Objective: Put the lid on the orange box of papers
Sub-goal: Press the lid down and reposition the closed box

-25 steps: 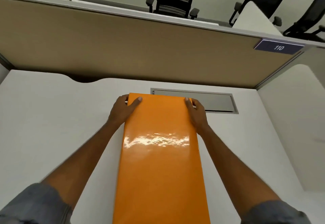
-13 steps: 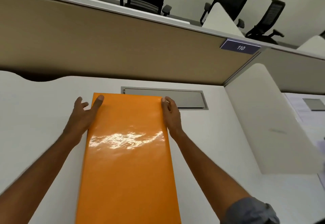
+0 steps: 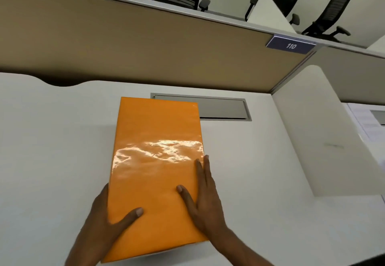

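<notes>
Orange and glossy, the lid (image 3: 156, 161) lies lengthwise on the white desk (image 3: 52, 161), covering the box so fully that none of it shows. My left hand (image 3: 100, 219) clasps the near left corner, with the thumb across the top and the fingers hidden down the side. My right hand (image 3: 206, 199) lies flat along the right edge, fingers straight, holding nothing. Best now, I judge: press evenly on both near corners — no tilting — until the lid seats square.

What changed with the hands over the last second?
Both hands slid along the orange lid from its far end to its near end: the left hand clasps the left edge, thumb on top; the right hand lies flat along the right edge. The lid stayed on.
</notes>
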Tool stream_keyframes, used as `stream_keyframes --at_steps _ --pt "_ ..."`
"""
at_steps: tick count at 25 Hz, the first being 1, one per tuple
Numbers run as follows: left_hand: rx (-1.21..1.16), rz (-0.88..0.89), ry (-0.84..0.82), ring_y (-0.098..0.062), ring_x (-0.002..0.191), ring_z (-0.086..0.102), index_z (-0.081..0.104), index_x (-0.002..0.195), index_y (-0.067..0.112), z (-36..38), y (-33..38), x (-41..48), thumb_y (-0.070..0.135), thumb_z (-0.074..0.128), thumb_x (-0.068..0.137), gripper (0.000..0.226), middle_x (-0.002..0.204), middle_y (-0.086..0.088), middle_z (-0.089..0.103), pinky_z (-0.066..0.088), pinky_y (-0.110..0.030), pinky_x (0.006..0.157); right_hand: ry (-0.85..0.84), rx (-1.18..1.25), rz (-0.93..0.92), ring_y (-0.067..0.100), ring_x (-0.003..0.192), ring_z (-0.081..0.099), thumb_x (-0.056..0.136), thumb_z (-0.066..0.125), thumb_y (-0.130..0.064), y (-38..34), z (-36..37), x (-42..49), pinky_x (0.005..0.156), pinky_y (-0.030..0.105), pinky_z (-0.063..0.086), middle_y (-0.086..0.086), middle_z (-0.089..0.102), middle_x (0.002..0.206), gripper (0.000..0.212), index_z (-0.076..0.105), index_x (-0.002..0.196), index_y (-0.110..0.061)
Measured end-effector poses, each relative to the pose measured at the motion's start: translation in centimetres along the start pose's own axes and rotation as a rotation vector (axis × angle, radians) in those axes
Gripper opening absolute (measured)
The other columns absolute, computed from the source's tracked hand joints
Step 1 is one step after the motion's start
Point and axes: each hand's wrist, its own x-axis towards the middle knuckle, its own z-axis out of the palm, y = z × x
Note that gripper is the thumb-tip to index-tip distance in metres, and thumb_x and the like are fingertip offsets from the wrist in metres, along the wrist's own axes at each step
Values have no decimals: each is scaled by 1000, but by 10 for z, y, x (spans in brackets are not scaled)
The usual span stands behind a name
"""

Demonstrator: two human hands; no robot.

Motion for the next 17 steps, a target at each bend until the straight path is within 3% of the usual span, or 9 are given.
stream_keyframes --at_steps 4,7,9,11,14,17 --pt "20 -7 65 -34 126 57 16 150 47 5 -2 -4 102 49 41 127 151 2 47 47 -57 100 43 16 12 7 154 23 91 35 -81 1 3 2 111 36 43 -30 -15 169 85 -7 159 -51" --pt "44 63 60 -33 123 60 20 150 45 1 1 -9 93 50 58 108 150 2 49 49 -54 97 9 192 84 3 150 23 87 47 -78 -3 -6 4 113 37 39 -22 -4 172 95 -6 159 -49" --pt "-15 63 22 -30 117 61 24 152 38 -3 2 -11 82 56 65 103 150 -1 50 53 -48 92 -56 408 233 15 153 31 81 60 -72 2 -14 0 119 48 39 -10 10 174 107 -3 162 -42" --pt "-95 7 -21 -24 109 61 29 152 35 -9 -6 -19 78 60 69 98 150 -1 51 56 -38 79 -165 570 392 26 144 50 73 69 -72 16 -21 -15 112 54 49 -3 33 168 112 12 162 -36" --pt "-164 -19 -73 -20 109 64 39 149 33 -13 -23 -34 67 71 72 89 145 1 55 57 -36 80 -379 701 445 12 115 72 68 79 -73 34 -30 -42 89 34 63 -13 67 139 90 48 145 -39" --pt "-272 -30 -98 -27 116 66 44 150 25 -17 -27 -36 48 80 70 90 140 -4 61 58 -45 93 -494 807 467 15 118 70 76 83 -57 41 -34 -43 92 33 61 -13 68 136 78 47 142 -39"
